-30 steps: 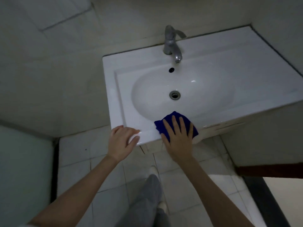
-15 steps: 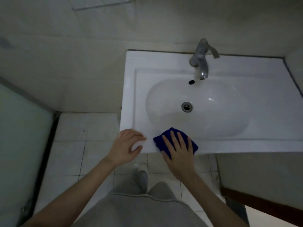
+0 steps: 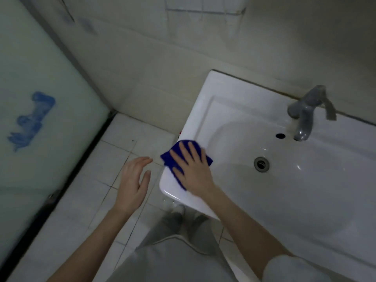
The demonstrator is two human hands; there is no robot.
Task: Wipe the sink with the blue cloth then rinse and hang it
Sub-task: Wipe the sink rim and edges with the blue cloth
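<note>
A tiled wall point(image 3: 162, 58) rises beyond both sets of fingertips. The pale tiled floor point(image 3: 126, 131) lies under the left hand. A frosted glass panel point(image 3: 40, 139) bearing a blue smear point(image 3: 30, 119) stands well to the left of that hand's fingers. The white sink point(image 3: 203, 110) stretches away to the right of the right hand's fingers, its near left corner directly under them. Grey trousers point(image 3: 173, 251) show below, between the two forearms.

The right hand point(image 3: 193, 169) lies flat, its fingers point(image 3: 190, 151) straight and slightly spread, pressing down on the blue cloth point(image 3: 167, 158). The cloth sits bunched on the sink's left rim, beneath the palm and fingers, its edges showing past the fingertips and overhanging the rim's outer edge. The left hand point(image 3: 133, 184) hovers over the floor just left of the cloth, apart from the sink. Its fingers point(image 3: 142, 160) are extended, close together and hold nothing.

The metal faucet point(image 3: 305, 117) stands far right of the right fingertips. The drain point(image 3: 261, 164) sits in the basin to their right, and the overflow hole point(image 3: 280, 135) lies just beyond it.
</note>
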